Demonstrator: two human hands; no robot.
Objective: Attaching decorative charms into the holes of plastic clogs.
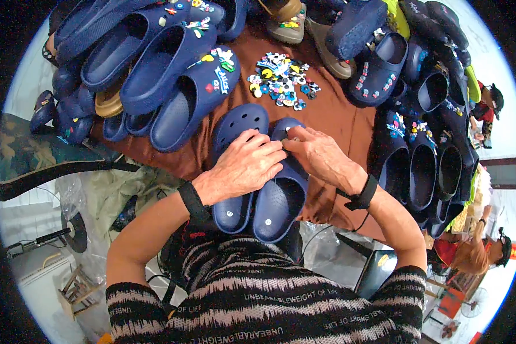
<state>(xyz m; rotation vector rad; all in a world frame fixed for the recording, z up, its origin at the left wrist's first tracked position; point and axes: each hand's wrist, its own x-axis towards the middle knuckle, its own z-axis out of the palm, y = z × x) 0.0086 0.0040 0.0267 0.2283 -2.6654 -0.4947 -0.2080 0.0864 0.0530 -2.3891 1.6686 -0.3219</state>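
A pair of navy blue clogs lies side by side in front of me, heels toward my body. The left clog (242,121) shows round holes in its bare upper. My left hand (241,166) lies across both clogs, fingers curled and closed on the upper of the right clog (280,206). My right hand (321,156) meets it there, thumb and fingers pinched together over that same upper. Anything small between those fingertips is hidden. Just beyond the pair lies a pile of small colourful shoe charms (284,79), many of them cartoon shapes.
Finished-looking navy clogs (192,103) with charms are heaped at the left. More dark clogs (423,166) stand stacked along the right. A brown cloth (338,123) covers the table. Two other people (470,249) are at the far right; a camouflage-covered chair (28,152) is at left.
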